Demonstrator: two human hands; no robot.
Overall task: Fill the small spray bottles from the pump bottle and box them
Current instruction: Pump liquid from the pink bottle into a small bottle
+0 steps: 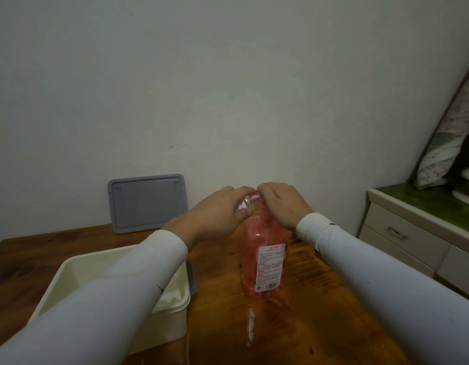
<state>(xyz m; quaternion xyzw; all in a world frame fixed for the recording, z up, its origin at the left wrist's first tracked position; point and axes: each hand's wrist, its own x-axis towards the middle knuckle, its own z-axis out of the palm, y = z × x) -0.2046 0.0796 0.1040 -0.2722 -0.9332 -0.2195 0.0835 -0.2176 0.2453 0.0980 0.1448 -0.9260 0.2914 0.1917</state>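
Note:
A tall pink pump bottle [265, 262] with a white label stands upright on the wooden table [307, 312]. My right hand [283, 204] lies curled over its pump head, which is mostly hidden. My left hand [220, 214] grips a small clear spray bottle [61, 203], tilted on its side with its mouth against the pump nozzle; some pink liquid shows inside it. A cream box [70, 267] sits at the lower left, partly hidden by my left sleeve, with something white inside.
A grey lid [147, 202] leans against the wall at the back of the table. A cream cabinet with drawers [402, 233] and a green top stands to the right, holding patterned fabric. The wall is close behind the table.

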